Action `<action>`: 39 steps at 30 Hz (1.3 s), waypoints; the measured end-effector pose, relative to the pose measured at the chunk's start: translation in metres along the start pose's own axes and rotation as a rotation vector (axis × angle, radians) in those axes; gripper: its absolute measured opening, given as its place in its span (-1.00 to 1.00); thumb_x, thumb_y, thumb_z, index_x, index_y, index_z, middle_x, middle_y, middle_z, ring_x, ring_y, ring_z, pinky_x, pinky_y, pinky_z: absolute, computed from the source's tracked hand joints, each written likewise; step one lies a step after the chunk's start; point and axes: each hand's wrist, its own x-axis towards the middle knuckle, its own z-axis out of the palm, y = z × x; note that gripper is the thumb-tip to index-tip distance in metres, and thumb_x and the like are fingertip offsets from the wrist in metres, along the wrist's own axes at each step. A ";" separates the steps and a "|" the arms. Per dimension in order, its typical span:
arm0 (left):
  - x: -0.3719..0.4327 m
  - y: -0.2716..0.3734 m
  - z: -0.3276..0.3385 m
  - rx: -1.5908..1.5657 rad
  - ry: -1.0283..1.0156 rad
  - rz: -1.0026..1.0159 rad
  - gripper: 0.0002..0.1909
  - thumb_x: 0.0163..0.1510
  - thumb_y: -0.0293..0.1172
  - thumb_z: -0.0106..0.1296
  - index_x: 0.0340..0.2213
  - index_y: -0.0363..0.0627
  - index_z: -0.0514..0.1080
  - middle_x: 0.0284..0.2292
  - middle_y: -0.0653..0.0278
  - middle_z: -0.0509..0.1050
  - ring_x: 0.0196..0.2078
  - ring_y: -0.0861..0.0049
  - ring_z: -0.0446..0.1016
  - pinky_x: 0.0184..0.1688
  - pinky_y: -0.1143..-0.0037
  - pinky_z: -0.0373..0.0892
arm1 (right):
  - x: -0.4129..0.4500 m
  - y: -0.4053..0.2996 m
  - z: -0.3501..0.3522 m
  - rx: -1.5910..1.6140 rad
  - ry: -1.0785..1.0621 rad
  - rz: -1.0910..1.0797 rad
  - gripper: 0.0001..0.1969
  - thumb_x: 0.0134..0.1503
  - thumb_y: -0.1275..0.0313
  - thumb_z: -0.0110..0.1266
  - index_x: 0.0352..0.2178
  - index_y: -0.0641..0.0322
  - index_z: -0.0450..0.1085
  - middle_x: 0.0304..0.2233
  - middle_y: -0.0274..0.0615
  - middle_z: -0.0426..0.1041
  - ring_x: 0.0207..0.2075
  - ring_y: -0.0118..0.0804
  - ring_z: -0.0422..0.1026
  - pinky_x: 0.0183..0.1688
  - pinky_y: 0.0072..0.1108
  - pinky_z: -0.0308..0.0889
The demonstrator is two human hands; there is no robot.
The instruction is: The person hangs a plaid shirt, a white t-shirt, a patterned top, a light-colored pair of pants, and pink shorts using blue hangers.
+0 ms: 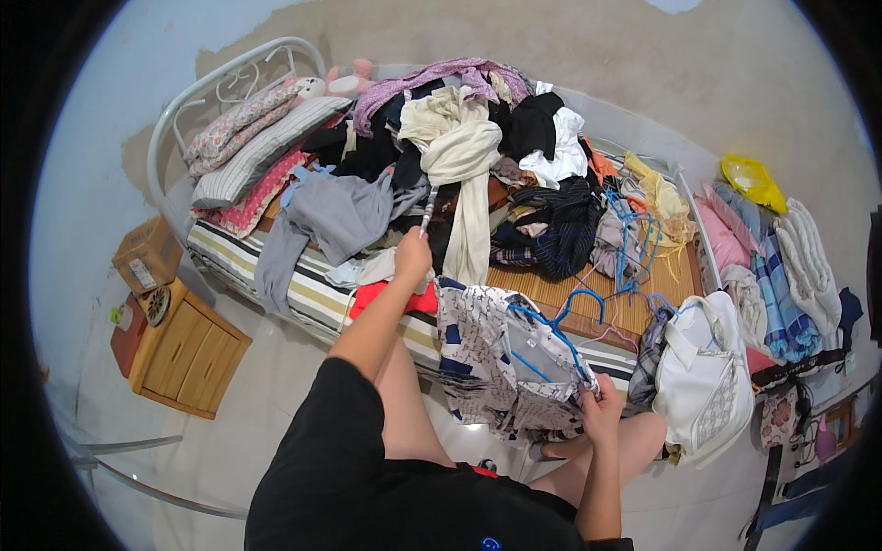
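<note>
My right hand (601,412) grips the edge of a white garment printed with dark blue patches and script-like lines (475,351). A blue clothes hanger (561,324) sits inside its neck opening, hook upward. The garment hangs down in front of my knees. My left hand (413,258) reaches over the bed, its fingers closed on a narrow striped strip of cloth (428,210); where the strip's far end leads, I cannot tell. Beside that hand are a grey long-sleeved top (344,213), a red cloth (372,297) and a cream knitted garment (468,155).
A large clothes heap (551,220) covers the bed, with tangled blue hangers (630,241) on its bamboo mat (530,293). A white bag (703,386) stands at the right, near folded textiles (778,275). A wooden cabinet (189,351) bearing a cardboard box (146,255) stands left.
</note>
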 end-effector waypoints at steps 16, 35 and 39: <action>-0.189 -0.045 -0.265 -0.283 -0.194 -0.290 -0.72 0.14 -0.32 -0.25 -0.29 -0.15 0.43 -0.69 0.44 0.30 -0.66 0.79 0.23 -0.62 0.70 0.15 | 0.026 -0.021 -0.011 0.001 -0.218 -0.113 -0.77 -0.16 0.68 -0.07 -0.36 0.38 0.35 -0.48 -0.22 0.30 -0.44 -0.38 0.28 -0.39 -0.67 0.18; -0.223 0.099 -0.193 -0.118 -0.798 0.616 -0.84 -0.07 -0.39 0.04 -0.48 -0.18 0.31 -0.51 0.16 0.32 -0.40 0.19 0.33 -0.39 0.39 0.25 | 0.057 -0.067 -0.009 0.172 -0.712 -0.268 -0.59 -0.05 0.54 0.05 -0.09 0.22 0.29 0.00 -0.11 0.24 0.01 -0.27 0.26 0.04 -0.48 0.18; -0.219 0.108 -0.196 -0.136 -0.782 0.668 -0.84 -0.07 -0.41 0.04 -0.49 -0.20 0.30 -0.51 0.16 0.30 -0.40 0.24 0.34 -0.39 0.41 0.25 | 0.067 -0.118 0.077 -0.144 -0.735 -0.805 -0.47 -0.21 0.57 0.13 -0.10 0.06 0.32 0.17 -0.09 -0.03 0.20 0.01 -0.07 0.19 -0.31 -0.07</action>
